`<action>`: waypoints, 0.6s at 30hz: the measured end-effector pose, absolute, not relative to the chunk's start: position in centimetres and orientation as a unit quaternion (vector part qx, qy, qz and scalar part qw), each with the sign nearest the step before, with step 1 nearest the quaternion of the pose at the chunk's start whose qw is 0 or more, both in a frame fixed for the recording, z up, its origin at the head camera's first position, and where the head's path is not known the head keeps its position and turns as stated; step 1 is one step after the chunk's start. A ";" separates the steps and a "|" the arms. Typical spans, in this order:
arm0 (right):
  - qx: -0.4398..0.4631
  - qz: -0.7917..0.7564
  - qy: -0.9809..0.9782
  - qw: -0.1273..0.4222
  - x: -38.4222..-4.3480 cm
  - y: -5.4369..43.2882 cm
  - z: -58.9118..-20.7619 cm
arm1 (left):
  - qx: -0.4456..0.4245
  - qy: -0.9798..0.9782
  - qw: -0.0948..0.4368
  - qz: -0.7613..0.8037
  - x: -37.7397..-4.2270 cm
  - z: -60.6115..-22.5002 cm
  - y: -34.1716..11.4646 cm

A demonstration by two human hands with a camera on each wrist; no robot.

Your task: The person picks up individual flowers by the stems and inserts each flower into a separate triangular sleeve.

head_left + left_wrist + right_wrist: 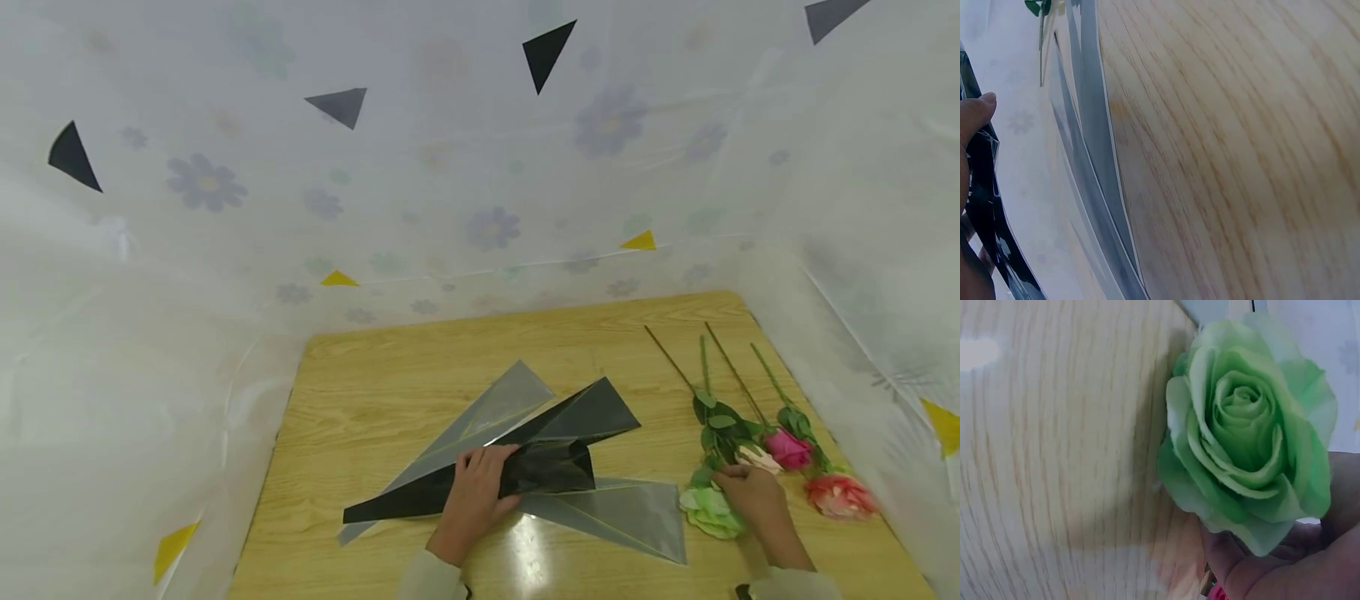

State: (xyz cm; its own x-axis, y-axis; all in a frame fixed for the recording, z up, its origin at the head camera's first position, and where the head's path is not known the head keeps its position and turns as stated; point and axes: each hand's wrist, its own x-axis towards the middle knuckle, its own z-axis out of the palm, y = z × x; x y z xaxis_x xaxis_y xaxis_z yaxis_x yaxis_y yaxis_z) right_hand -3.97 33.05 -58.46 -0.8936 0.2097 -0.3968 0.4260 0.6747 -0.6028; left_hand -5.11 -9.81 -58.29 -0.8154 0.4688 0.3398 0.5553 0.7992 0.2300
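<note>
At a wooden table [375,383], the left hand [476,492] grips black wrapping film [546,468] mid-surface while the right hand [753,496], off to the right, pinches a green artificial rose [708,512] behind its bloom [1244,437], ideally lightly enough to avoid crushing.

Four stemmed flowers [789,450], four yellow triangles [640,242]

Table [360,392]: yellowish wood-grain top, one bright glare patch [529,550]
Sheeting [450,200]: whitish, printed with purple daisies [206,182], behind and beside the table
Sheeting markers: black triangles [548,57], grey triangles [343,107], yellow triangles [642,242]
</note>
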 end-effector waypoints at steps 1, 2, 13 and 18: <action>0.181 -0.366 0.901 0.145 -3.9 33.1 -58.5 | -0.270 -0.940 0.131 -0.162 -5.1 -58.3 -9.8; 0.188 -0.370 0.899 0.143 -3.8 33.2 -58.4 | -0.268 -0.941 0.127 -0.163 -5.1 -58.3 -9.8; 0.192 -0.341 0.919 0.050 -3.3 33.8 -54.4 | -0.270 -0.940 0.127 -0.166 -5.1 -58.0 -10.0; 0.132 -0.271 0.952 -0.055 -3.2 33.3 -53.1 | -0.270 -0.941 0.131 -0.159 -5.1 -58.0 -9.9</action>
